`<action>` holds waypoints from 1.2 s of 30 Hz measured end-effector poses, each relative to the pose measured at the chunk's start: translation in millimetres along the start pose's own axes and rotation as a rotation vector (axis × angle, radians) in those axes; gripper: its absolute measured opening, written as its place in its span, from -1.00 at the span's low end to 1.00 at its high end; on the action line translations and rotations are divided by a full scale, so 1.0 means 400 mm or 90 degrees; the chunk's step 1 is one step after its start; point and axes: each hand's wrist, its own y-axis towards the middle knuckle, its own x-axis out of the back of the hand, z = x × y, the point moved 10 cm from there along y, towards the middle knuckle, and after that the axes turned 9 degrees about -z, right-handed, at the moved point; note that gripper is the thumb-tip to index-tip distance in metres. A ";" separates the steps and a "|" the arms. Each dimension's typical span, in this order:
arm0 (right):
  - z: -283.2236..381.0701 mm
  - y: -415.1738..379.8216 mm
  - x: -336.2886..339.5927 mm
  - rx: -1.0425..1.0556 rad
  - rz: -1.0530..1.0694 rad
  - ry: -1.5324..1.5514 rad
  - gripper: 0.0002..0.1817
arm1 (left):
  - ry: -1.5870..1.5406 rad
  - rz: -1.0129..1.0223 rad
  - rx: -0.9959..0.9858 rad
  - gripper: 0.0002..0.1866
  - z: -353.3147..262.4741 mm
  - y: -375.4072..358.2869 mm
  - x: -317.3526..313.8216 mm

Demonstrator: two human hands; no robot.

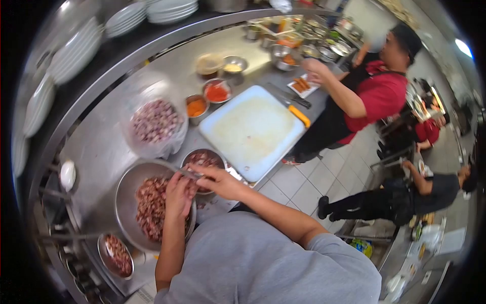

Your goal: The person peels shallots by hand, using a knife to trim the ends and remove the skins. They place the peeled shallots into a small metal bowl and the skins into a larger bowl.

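Both my hands are close together above the right rim of a large metal bowl (152,202) that holds chopped raw meat. My left hand (179,195) has its fingers bent near a thin metal skewer or blade (185,171); what it grips is too small to tell. My right hand (217,181) is closed on the end of that metal piece. Just behind my hands is a smaller metal bowl (203,161) with more meat. A third bowl of meat (116,255) stands at the lower left.
A white cutting board (253,126), a bag of chopped onions (156,120) and bowls of orange (196,107) and red food (217,91) stand beyond. A co-worker in red (372,96) holds food over a small plate. Stacked plates (73,50) line the upper shelf.
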 end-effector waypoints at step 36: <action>-0.101 -0.060 0.086 -0.289 -0.048 0.397 -0.56 | -0.081 0.068 0.041 -0.66 0.063 0.035 -0.105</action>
